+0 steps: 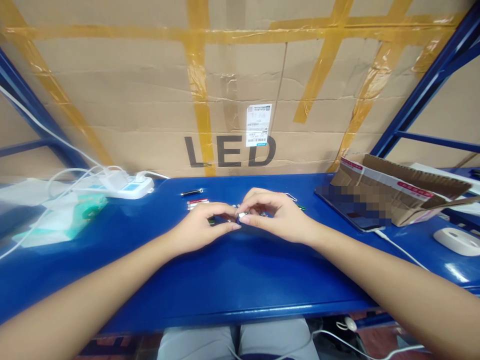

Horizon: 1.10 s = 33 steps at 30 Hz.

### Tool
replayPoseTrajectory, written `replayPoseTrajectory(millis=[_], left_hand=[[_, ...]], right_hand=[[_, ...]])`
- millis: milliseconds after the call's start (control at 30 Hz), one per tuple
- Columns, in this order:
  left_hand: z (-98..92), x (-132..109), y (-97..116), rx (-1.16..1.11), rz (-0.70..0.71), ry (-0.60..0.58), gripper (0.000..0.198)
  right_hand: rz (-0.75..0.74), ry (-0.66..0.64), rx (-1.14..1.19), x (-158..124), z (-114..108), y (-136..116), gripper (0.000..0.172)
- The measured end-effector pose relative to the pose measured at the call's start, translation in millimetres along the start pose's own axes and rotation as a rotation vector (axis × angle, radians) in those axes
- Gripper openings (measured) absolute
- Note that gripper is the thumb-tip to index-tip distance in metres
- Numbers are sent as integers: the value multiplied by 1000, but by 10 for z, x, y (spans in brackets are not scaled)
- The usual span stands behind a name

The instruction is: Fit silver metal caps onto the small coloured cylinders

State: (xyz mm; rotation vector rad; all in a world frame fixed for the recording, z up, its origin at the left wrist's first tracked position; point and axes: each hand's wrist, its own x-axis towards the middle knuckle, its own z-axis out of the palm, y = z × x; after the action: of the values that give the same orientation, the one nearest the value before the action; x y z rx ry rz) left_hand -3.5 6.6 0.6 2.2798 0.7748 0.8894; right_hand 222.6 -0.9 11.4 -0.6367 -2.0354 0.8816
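Observation:
Both my hands meet over the middle of the blue table (232, 270). My left hand (202, 226) and my right hand (275, 215) pinch one small silver and dark part (243, 217) between their fingertips. A few small metal pieces (262, 213) lie on the table under my fingers, partly hidden. Just behind my left hand lie two thin red and silver sticks (197, 202) and a dark pen-like rod (192, 192).
A white power strip (123, 186) with cables sits at the back left, above white and green packets (63, 220). A tablet (354, 207) and an open cardboard box (405, 192) stand at the right, with a white oval device (457, 241). A big taped carton marked LED (232, 100) forms the back wall.

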Motion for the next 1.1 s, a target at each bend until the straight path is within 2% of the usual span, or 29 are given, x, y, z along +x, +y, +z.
replayPoseTrajectory(millis=[433, 533, 633, 733, 800, 867, 967, 1100], left_hand=[[16, 2, -25, 14, 76, 7, 16], [14, 4, -41, 30, 103, 16, 15], [10, 2, -55, 60, 125, 22, 14], [9, -2, -65, 100, 123, 35, 16], [10, -4, -71, 122, 109, 42, 17], [10, -5, -77, 129, 88, 41, 18], [7, -5, -80, 124, 63, 50, 19], [1, -6, -70, 103, 54, 53, 17]], right_hand=[[5, -61, 54, 2, -3, 59, 14], [4, -78, 79, -7, -2, 70, 20], [22, -62, 83, -3, 6, 72, 27], [92, 10, 42, 25, 2, 105, 22], [140, 77, -52, 46, -20, 166, 27], [122, 93, -267, 56, -57, 254, 26], [57, -41, -607, 43, -112, 381, 11], [125, -139, -711, 18, -132, 443, 15]])
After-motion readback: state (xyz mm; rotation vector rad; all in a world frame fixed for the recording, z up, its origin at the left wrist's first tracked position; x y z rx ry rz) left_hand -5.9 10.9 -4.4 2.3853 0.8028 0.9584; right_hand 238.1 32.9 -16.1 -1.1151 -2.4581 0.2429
